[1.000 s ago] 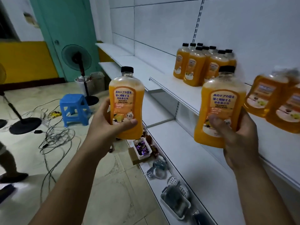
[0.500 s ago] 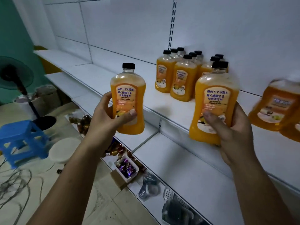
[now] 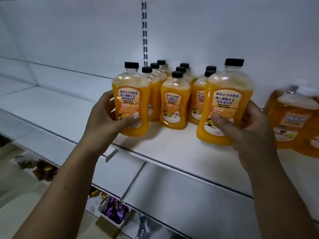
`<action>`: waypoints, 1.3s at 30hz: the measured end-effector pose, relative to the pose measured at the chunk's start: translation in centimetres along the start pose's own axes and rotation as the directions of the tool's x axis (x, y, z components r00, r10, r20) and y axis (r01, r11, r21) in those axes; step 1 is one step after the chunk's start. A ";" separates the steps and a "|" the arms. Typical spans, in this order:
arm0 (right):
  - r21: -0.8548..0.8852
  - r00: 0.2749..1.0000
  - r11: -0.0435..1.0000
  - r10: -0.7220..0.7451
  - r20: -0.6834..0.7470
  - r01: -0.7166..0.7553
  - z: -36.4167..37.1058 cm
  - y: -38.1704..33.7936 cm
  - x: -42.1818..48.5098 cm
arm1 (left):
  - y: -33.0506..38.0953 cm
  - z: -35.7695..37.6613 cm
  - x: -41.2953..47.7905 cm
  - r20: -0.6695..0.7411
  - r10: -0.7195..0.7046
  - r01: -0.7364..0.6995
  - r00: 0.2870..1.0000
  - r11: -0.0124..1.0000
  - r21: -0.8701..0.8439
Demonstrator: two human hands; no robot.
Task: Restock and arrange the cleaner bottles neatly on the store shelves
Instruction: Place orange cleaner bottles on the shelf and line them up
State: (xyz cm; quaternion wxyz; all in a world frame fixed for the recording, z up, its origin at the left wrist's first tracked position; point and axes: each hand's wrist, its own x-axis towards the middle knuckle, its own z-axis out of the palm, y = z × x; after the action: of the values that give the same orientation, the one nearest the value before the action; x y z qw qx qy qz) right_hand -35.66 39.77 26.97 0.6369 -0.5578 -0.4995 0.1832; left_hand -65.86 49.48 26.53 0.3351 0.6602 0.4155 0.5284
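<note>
My left hand [image 3: 105, 121] grips an orange cleaner bottle [image 3: 131, 94] with a black cap, held upright at the left front of a cluster of several matching bottles [image 3: 175, 100] on the white shelf [image 3: 172, 149]. A second orange bottle [image 3: 226, 100] is in my right hand [image 3: 250, 133], upright at the right front of the same cluster. Whether either held bottle's base touches the shelf I cannot tell. Both labels face me.
More orange bottles, shrink-wrapped together [image 3: 295, 118], stand at the right on the same shelf. A lower white shelf [image 3: 181, 197] runs below. Small trays of wrapped goods [image 3: 114, 213] lie near the floor. The white back panel has a slotted upright [image 3: 144, 31].
Both hands have carried their bottles forward to the shelf, up against the standing cluster. The view has swung right, so the floor, stool and fan have left the frame.
</note>
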 end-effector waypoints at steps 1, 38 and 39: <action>-0.015 0.999 1.000 0.003 -0.034 -0.004 0.2 0.1 0.3 | -0.4 0.0 0.9 0.024 0.013 -0.013 1.000 1.000 0.003; -0.332 0.984 0.935 0.076 -0.160 -0.126 4.8 3.5 3.5 | -7.2 1.5 7.3 0.390 0.036 -0.027 0.920 0.999 -0.030; -0.328 0.985 0.936 0.077 -0.157 -0.125 4.8 3.6 3.4 | -7.3 1.6 7.3 0.385 0.038 -0.029 0.922 0.999 -0.029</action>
State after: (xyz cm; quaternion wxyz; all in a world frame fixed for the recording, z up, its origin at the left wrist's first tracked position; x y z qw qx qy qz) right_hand -37.03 46.10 24.66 0.5558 -0.6949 -0.4478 0.0877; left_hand -65.06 59.16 22.81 0.4085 0.7544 0.3242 0.3987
